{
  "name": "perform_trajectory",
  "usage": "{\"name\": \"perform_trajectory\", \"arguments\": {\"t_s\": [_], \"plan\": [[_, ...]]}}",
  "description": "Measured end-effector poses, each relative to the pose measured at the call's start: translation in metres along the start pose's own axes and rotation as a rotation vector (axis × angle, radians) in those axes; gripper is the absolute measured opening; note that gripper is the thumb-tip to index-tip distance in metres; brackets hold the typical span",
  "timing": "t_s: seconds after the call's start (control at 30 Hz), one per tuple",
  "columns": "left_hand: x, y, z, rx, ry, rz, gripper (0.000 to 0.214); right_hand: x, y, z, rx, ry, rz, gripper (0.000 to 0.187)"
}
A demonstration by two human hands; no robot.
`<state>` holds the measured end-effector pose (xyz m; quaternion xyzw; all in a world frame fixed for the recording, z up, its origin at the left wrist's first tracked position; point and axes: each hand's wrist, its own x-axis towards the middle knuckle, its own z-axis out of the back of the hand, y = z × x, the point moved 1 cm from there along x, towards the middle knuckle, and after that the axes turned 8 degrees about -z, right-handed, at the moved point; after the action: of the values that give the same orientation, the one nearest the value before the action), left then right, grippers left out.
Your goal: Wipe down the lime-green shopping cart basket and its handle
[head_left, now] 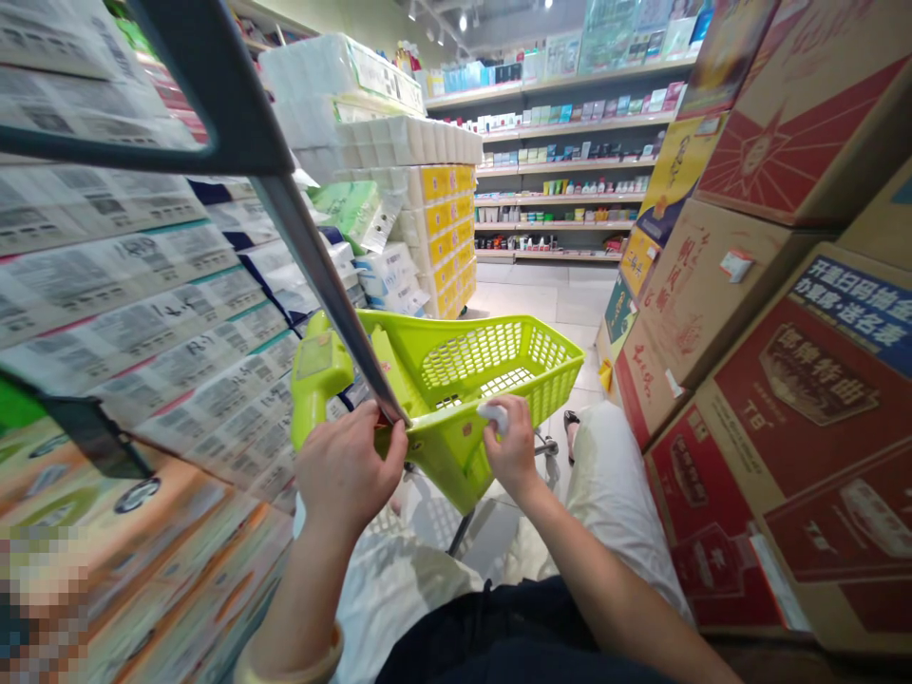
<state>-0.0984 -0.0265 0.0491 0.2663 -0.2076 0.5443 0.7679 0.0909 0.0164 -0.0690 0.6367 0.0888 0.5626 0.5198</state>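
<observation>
A lime-green shopping cart (442, 446) with a perforated basket stands right in front of my knees. My left hand (349, 465) is closed on the cart's near corner, where a metal post (320, 275) meets the green rim. That post slants up to a dark grey handle frame (249, 123) at the upper left. Between the fingers of my right hand (513, 451) is a small crumpled white wipe (493, 414), held against the outer side of the basket. Whether it is paper or cloth I cannot tell. The left fingertips are partly hidden behind the post.
Stacked cardboard cartons (755, 313) rise close on the right. To the left stand piled white packs (142, 275) and orange packs (171, 570). Paper-roll packs (406, 142) are stacked ahead, before shelves of small goods (562, 123). Pale floor tiles (541, 285) lie between.
</observation>
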Motion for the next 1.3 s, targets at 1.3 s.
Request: {"name": "perform_trajectory", "arguments": {"t_s": [1.3], "plan": [[-0.004,-0.003,0.002,0.030,0.000,-0.013,0.023,-0.002,0.067,-0.021,-0.050,0.380,0.162,0.050]]}}
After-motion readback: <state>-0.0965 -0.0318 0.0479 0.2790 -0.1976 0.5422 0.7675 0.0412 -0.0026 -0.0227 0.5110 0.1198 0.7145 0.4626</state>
